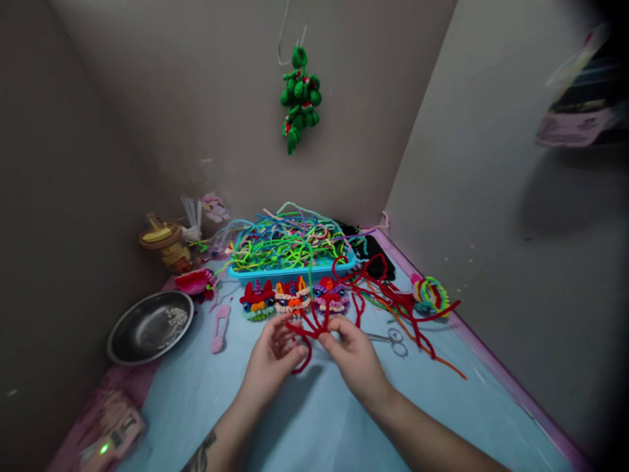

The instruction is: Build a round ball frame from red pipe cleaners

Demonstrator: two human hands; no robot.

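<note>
A bunch of red pipe cleaners (pixel 314 326) is held above the table, its strands fanning out from one joint. My right hand (pixel 354 354) pinches this joint between thumb and fingers. My left hand (pixel 275 357) has curled fingers round a strand at the bunch's left side, and a red loop hangs below its thumb. Just beyond my hands, three colourful pipe-cleaner animal heads stand in a row: a red one (pixel 258 298), an orange and white one (pixel 293 295) and a red and purple one (pixel 330 296).
Behind the heads, a blue tray (pixel 289 272) overflows with pipe cleaners. Loose red and orange strands (pixel 405 305) and scissors (pixel 393 341) lie right. Left are a metal bowl (pixel 150 328), a pink clip-like piece (pixel 221 329) and a cup (pixel 170 248). A green ornament (pixel 301 98) hangs above.
</note>
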